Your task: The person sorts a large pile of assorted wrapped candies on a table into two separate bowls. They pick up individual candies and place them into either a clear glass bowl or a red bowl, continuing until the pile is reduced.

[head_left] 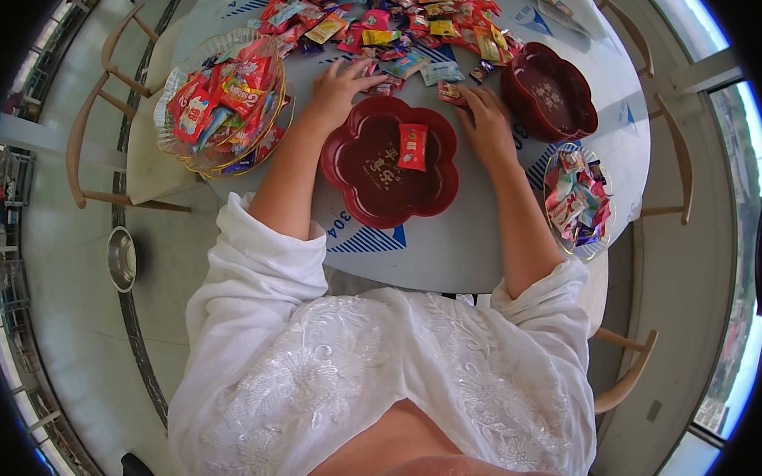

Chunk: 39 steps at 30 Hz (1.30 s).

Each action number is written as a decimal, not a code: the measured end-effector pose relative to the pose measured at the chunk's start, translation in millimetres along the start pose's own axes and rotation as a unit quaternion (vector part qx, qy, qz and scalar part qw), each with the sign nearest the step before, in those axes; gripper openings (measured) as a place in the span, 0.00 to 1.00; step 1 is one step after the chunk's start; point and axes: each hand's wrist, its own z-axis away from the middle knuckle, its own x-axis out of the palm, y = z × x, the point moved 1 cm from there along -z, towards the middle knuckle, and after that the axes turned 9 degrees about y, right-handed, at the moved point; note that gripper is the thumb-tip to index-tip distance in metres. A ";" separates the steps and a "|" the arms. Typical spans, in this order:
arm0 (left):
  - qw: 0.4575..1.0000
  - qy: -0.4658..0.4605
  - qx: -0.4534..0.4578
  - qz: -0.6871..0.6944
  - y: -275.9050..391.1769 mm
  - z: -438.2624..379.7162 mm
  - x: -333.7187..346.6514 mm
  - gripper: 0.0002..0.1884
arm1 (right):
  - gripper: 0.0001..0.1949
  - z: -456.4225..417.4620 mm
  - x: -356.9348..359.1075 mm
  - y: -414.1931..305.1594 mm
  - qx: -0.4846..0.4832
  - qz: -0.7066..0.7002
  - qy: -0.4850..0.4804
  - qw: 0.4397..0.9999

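Observation:
A dark red flower-shaped tray [363, 199] lies in front of me with one red wrapped candy [412, 147] inside, right of its gold lettering. My left hand [339, 89] is spread beyond the tray's far left edge, its fingertips at a few small wrapped candies [393, 85]. Past the tray's far right edge, my right hand [488, 121] has a small pink-red candy packet [450, 93] at its fingertips. A large heap of mixed wrapped candies [380, 37] covers the table beyond both hands.
Stacked clear gold-rimmed bowls [168, 136] of candy stand at left. A second dark red flower-shaped tray [546, 95] and a small gold-rimmed dish [594, 250] of candies are at right. Wooden chairs [73, 141] ring the covered table [444, 260]. A metal bowl [122, 258] is on the floor.

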 end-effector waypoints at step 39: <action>0.969 0.062 0.033 0.237 41.0 -11.8 -58.7 0.12 | 0.14 -8.3 -13.2 -53.5 0.164 -0.202 -0.016 0.965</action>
